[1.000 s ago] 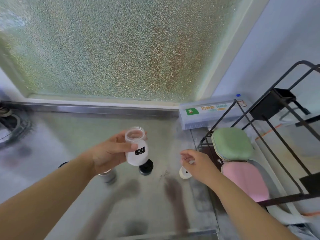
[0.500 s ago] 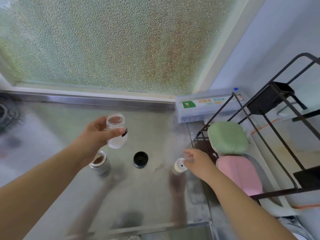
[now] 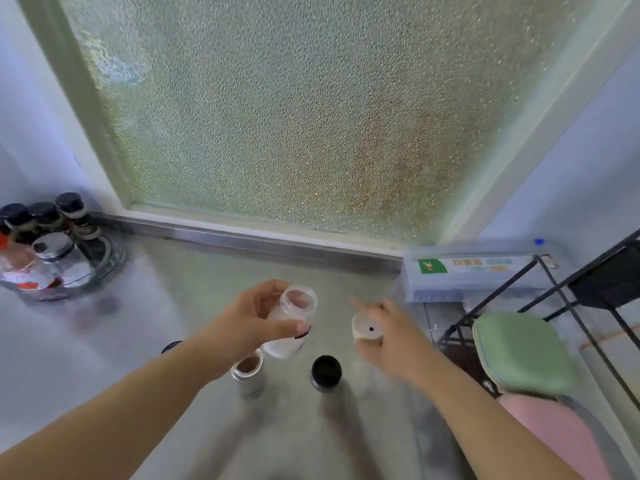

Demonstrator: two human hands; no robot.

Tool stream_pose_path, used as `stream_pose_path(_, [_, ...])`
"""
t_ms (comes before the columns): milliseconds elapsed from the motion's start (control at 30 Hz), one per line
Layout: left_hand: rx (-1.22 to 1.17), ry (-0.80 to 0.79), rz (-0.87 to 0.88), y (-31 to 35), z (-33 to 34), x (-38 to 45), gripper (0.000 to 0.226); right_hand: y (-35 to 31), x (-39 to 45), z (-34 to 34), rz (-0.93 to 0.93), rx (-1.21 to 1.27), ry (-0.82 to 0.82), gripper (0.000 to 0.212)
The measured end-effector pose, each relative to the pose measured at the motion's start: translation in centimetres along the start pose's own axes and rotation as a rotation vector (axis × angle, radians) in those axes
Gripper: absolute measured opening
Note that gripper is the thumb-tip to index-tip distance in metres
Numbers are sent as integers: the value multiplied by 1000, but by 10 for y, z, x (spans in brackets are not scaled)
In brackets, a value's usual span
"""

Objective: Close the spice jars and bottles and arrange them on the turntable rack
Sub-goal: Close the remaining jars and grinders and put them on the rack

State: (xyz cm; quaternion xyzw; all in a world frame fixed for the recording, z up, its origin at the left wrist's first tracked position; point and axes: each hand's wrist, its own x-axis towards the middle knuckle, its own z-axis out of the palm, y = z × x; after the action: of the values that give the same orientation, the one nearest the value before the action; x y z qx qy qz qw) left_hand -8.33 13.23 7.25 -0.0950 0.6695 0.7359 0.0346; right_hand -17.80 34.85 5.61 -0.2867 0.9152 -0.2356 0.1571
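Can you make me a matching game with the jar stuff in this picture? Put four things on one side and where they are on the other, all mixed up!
Things:
1. open jar with white powder
2. white insert with a hole
3. black cap
4. open jar with brown spice

Where:
A. lying loose on the counter, between the two arms
B. held up in the left hand
C. standing on the counter just below the left hand
D. held in the right hand

Pairs: 1-B, 2-D, 3-A, 4-C
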Motion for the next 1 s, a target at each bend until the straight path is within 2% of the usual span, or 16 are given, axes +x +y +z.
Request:
stream_pose_path(67, [16, 11, 34, 10, -5, 0, 59, -42, 8, -31, -176, -45, 0, 77])
stream_pose_path(133, [30, 38, 63, 19, -12, -2, 61, -75, 13, -55, -289, -98, -4, 80])
stream_pose_path(300, [118, 77, 90, 43, -39, -21, 46, -132, 27, -81, -481, -212, -18, 49])
stream_pose_path(467, [227, 141, 133, 57, -68, -45, 37, -184, 48, -72, -642, -306, -139, 52])
stream_pose_path(633, [275, 228, 141, 59, -101, -64, 48, -228, 62, -58, -639, -343, -209, 55])
stream_pose_path(733, [383, 310, 148, 58, -120, -77, 56, -251, 65, -47, -617, -346, -240, 51])
stream_pose_path(833, [520, 389, 221, 56, -136, -90, 48, -269, 66, -35, -558, -336, -267, 47])
stream_pose_path(900, [627, 434, 301, 55, -146, -95, 51, -277, 66, -26, -482, -254, -291, 40])
stream_pose_path(1000, [762, 500, 410, 54, -163, -100, 70, -292, 64, -10, -358, 2, -348, 34])
